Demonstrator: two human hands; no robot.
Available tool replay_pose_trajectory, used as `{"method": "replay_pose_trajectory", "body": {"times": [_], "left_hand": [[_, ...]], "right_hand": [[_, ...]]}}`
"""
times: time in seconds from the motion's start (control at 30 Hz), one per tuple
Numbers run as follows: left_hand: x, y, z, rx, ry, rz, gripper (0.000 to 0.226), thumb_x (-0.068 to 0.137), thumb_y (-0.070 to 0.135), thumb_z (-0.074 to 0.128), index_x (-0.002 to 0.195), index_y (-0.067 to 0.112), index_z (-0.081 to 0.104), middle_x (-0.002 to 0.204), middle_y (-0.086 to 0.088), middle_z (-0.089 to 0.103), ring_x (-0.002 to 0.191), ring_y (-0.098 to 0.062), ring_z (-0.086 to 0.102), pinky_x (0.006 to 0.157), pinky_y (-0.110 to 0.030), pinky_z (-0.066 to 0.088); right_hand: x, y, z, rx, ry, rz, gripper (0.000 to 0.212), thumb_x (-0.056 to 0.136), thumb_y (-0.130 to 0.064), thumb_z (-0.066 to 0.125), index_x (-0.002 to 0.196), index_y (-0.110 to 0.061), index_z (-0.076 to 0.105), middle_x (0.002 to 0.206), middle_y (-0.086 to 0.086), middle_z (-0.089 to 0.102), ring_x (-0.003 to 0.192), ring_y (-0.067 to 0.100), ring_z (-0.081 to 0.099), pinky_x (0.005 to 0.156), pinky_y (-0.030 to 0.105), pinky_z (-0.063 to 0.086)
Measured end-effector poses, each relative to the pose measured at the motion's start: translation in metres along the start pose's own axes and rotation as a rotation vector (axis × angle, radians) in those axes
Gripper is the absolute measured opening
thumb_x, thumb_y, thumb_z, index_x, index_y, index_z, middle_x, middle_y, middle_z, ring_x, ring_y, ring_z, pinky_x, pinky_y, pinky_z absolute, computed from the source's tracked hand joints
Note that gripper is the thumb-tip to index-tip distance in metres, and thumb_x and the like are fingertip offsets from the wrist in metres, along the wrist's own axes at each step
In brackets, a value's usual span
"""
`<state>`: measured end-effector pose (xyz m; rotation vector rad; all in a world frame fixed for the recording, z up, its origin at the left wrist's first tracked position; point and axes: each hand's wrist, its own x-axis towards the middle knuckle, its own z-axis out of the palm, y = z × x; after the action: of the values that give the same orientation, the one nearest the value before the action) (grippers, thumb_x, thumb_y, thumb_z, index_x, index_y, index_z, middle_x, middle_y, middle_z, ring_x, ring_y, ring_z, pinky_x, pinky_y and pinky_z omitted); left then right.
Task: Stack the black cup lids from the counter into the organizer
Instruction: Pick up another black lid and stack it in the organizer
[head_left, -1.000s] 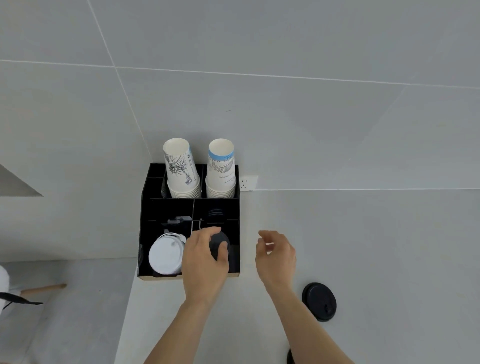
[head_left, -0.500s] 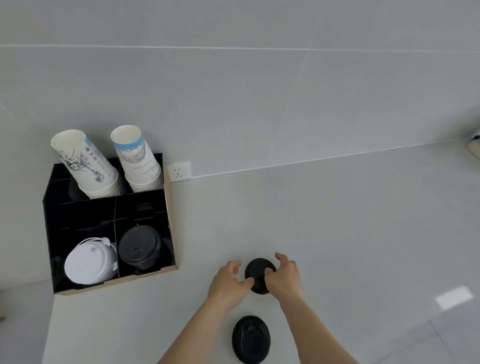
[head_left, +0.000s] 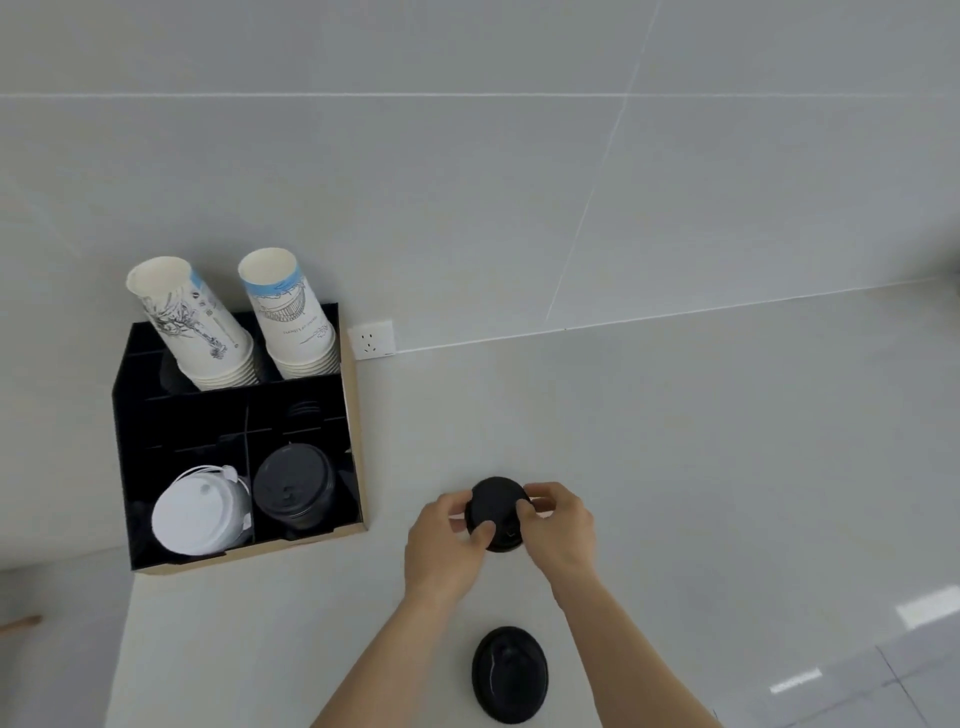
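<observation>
Both the left hand (head_left: 449, 540) and the right hand (head_left: 558, 527) pinch one black lid (head_left: 496, 512) over the pale grey table (head_left: 727, 467). A second black lid (head_left: 510, 674) lies at 6 o'clock. At 9 o'clock the organizer (head_left: 124, 467) holds stacked black lids (head_left: 293, 491), white lids (head_left: 200, 514) and printed paper cups (head_left: 291, 322), their writing too small to read. A wall socket (head_left: 371, 339) sits at 11 o'clock on the grey tiled wall (head_left: 467, 182).

Both hands' fingers (head_left: 523, 510) around black lid (head_left: 496, 506)

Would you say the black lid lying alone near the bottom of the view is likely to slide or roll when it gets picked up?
The loose black lid lies flat on the smooth counter, so it would probably slide rather than roll. It looks thin and light, so likely slightly flexible. Its low rim may call for an edge pinch.
</observation>
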<state>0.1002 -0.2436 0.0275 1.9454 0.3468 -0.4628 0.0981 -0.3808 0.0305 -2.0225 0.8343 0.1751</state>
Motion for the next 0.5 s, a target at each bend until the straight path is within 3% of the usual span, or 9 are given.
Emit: {"method": "replay_pose_trajectory", "body": {"times": [0.2,0.4,0.5], "left_hand": [[0.008,0.01,-0.081,-0.031,0.308,0.165,0.035,0.081,0.026,0.075,0.114,0.033,0.064,0.108,0.014,0.063,0.095,-0.002,0.062,0.086,-0.027,0.051],[0.017,-0.01,-0.165,-0.011,0.479,0.177,0.039,0.081,0.027,0.074,0.118,0.032,0.063,0.11,0.01,0.061,0.098,-0.007,0.061,0.087,-0.025,0.047],[0.024,-0.034,-0.191,0.067,0.506,0.143,0.045,0.079,0.032,0.076,0.121,0.03,0.062,0.115,0.008,0.065,0.108,-0.014,0.061,0.095,-0.036,0.051]], "right_hand": [[-0.022,-0.079,0.042,0.099,-0.051,-0.218,0.014,0.083,-0.023,0.065,0.092,-0.032,0.071,0.09,-0.009,0.071,0.072,0.01,0.067,0.072,0.039,0.06],[-0.051,-0.131,0.11,0.045,-0.153,-0.389,0.02,0.085,-0.023,0.065,0.103,-0.029,0.072,0.095,-0.005,0.069,0.075,0.007,0.066,0.078,0.035,0.058],[-0.061,-0.138,0.142,-0.018,-0.191,-0.435,0.025,0.086,-0.024,0.065,0.11,-0.03,0.071,0.1,-0.004,0.068,0.083,0.009,0.067,0.082,0.035,0.058]]}}
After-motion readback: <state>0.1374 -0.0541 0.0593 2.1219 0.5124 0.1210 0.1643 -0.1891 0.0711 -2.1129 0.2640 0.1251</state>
